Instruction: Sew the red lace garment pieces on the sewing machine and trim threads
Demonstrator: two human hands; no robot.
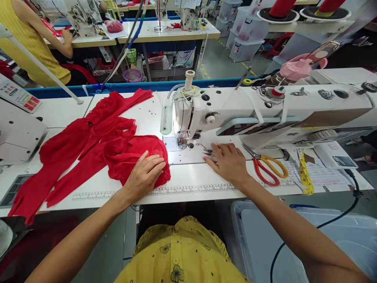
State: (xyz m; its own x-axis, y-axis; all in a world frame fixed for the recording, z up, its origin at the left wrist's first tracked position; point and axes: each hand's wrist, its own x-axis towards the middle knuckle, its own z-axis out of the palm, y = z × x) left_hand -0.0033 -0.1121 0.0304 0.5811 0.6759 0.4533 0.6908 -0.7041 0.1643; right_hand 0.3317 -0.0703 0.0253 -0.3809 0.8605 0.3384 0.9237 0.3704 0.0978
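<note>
My left hand lies flat with fingers stretched out on a bunched piece of red mesh fabric, just left of the needle of the white sewing machine. My right hand rests palm down on the white table, fingers spread. Its fingertips touch small metal thread snips by the needle plate. More red fabric pieces trail away to the left across the table.
Scissors with red and yellow handles and a yellow tape measure lie right of my right hand. A clear plastic bin stands below the table's right side. Another person in yellow works at a far table.
</note>
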